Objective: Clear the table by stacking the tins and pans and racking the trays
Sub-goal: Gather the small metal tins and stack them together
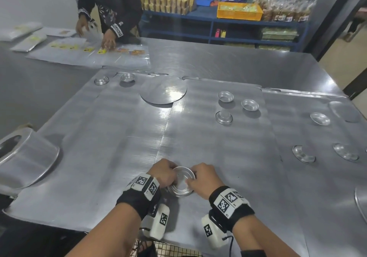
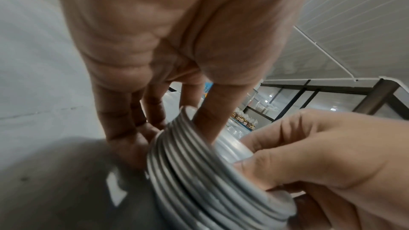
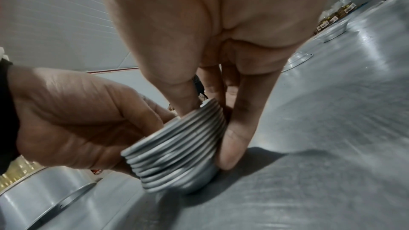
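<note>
A stack of several small round tins [image 1: 181, 181] [image 2: 210, 169] [image 3: 177, 151] stands on the metal tray surface [image 1: 198, 137] near the front edge. My left hand [image 1: 170, 174] [image 2: 172, 125] grips its left side, and my right hand [image 1: 195, 177] [image 3: 221, 104] grips its right side with the thumb on top. Single tins lie scattered: two at the far left [image 1: 101, 80] [image 1: 127, 77], three in the middle right [image 1: 225, 96] [image 1: 250, 104] [image 1: 224, 117], and more on the right [image 1: 320, 118] [image 1: 303, 154] [image 1: 346, 152]. A large pan [image 1: 25, 159] lies on its side at the left edge.
A flat round metal disc [image 1: 163, 91] lies at the back centre. Another person [image 1: 111, 8] handles plastic sheets and labels at the back left. Blue shelves [image 1: 248, 20] with packaged goods stand behind the table. Part of a pan rim [image 1: 360, 203] shows at the right edge.
</note>
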Demonstrator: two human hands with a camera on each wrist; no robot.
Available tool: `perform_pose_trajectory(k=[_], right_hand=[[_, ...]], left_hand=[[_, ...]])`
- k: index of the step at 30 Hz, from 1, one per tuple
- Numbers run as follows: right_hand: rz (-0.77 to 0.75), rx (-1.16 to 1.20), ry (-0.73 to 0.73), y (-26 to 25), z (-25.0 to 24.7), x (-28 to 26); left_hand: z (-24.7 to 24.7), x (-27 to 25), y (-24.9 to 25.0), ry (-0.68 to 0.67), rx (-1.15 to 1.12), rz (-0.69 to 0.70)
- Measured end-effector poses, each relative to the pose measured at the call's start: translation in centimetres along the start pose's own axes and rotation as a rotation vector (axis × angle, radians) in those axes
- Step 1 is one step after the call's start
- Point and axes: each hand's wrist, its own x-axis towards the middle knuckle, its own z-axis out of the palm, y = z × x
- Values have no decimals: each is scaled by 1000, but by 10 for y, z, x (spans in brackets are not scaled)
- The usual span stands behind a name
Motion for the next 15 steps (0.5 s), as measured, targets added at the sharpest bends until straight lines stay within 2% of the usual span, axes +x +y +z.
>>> perform_pose_trajectory(k=[5, 8, 11, 15], right_hand=[[1, 81, -54, 7, -6, 2], [58, 172, -83, 17, -18, 6], [81, 123, -84, 34, -43, 9], [129, 22, -27, 66, -85, 8]], left_hand=[[1, 5, 16, -51, 190, -15], [1, 9, 39, 1, 335, 3], [3, 18, 67, 59, 388, 66], [12, 35, 112, 56, 483, 164]])
